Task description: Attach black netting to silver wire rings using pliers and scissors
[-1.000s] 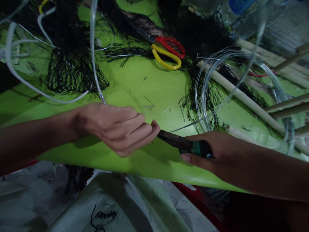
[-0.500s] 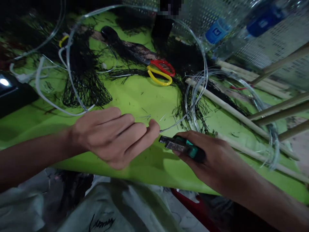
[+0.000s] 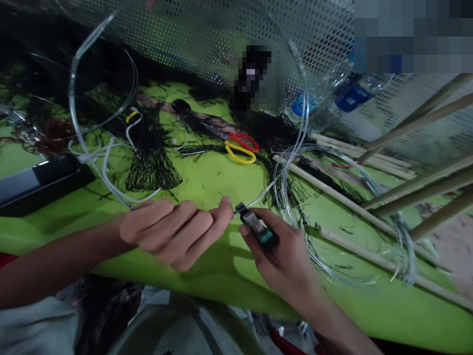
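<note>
My left hand (image 3: pixel 177 229) is closed, knuckles up, pinching a clear plastic cord (image 3: pixel 264 194) between thumb and forefinger. The cord runs right, past the tool, towards a loose coil of the same clear cord (image 3: pixel 284 187). My right hand (image 3: pixel 284 251) is wrapped around a small green-and-black stapler (image 3: pixel 260 229) with a metal head. The stapler's tip meets the cord just beside my left fingertips; whether its jaws are closed on it is hard to see. A large loop of clear cord (image 3: pixel 75 93) rises behind my left hand.
Red-and-yellow-handled scissors (image 3: pixel 242 148) lie beyond my hands, near a black net (image 3: pixel 151 170). Wooden sticks (image 3: pixel 340 192) stretch across the right side of the green table (image 3: pixel 207 283). Plastic bottles (image 3: pixel 351 96) stand by a perforated panel (image 3: pixel 177 44). A black box (image 3: pixel 44 180) is at left.
My right hand has moved left and turned the stapler, bringing its tip against the cord by my left fingers. The left hand keeps its pinch. The view has tilted up.
</note>
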Motion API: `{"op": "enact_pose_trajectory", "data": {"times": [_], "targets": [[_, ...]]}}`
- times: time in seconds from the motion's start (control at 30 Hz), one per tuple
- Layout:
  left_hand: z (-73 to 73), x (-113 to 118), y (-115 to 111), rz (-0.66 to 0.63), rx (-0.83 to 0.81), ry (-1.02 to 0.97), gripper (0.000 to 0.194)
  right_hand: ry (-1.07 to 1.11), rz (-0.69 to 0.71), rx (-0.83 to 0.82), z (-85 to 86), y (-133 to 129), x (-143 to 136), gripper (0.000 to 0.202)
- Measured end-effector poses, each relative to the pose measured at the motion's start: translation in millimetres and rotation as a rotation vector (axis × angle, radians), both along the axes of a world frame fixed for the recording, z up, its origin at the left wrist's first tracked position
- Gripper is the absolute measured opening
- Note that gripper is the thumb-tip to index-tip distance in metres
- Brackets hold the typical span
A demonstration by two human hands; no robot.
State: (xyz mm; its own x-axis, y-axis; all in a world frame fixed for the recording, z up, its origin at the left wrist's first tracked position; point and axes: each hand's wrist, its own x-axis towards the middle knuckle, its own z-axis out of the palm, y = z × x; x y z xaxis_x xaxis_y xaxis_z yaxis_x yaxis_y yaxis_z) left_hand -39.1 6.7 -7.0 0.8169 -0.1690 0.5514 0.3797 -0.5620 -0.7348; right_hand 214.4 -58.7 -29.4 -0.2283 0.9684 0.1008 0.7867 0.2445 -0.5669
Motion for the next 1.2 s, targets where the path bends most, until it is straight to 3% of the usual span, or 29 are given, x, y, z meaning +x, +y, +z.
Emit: {"op": "enact_pose_trajectory", "data": {"times": [0.2,0.43,0.6,0.7,0.93,1.2], "targets": [[-0.2,-4,0,0.049,0.015,-0.039,0.009,0.063,-0.015,0.007,-2.8,4,-12,0.011],[3.7,-4,1,0.094,0.031,-0.039,0.011,0.108,-0.051,-0.011,-5.9,6,-20,0.020],[4.4,-7,-3,0.098,-0.036,-0.023,0.004,0.109,-0.063,0.012,-8.6,7,-22,0.021],[3.0,-9,-5,0.140,-0.107,-0.007,0.011,0.111,-0.045,0.028,-10.8,8,-21,0.020],[2.8,-2,-3,0.118,-0.154,-0.148,0.007,0.109,0.015,0.116,-15.4,12,-17,0.011],[-22.8,9,-7,0.059,-0.405,-0.420,0.009,0.097,0.006,0.179,-26.6,12,-16,0.008]]}}
